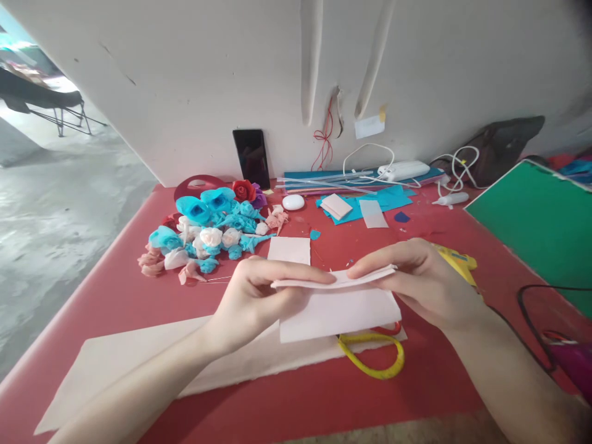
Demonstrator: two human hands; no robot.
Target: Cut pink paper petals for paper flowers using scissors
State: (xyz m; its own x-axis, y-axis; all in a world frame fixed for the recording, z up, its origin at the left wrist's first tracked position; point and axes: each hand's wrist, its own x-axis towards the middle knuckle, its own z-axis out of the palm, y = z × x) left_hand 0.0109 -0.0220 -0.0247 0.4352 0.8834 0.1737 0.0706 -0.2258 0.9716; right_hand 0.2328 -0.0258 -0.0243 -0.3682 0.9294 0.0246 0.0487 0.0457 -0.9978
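Both hands pinch a folded sheet of pale pink paper (340, 314) above the red tabletop. My left hand (259, 302) is closed on its left end, index finger along the top fold and thumb below. My right hand (423, 277) grips the right end the same way. The paper's lower flap hangs toward me. Below it lie scissors (377, 371) with yellow and red handles, their blades hidden. A long pale pink paper strip (139, 357) stretches across the table under my left forearm. Just beyond my left hand lies a small pale pink paper piece (289, 250).
Blue, white, pink and red paper flowers (210, 231) are heaped at the left. A phone (251, 158) leans on the wall. Behind my hands lie blue paper (398, 198), a white power strip (403, 169) and a yellow glue gun (456, 262). A green board (536, 228) stands right.
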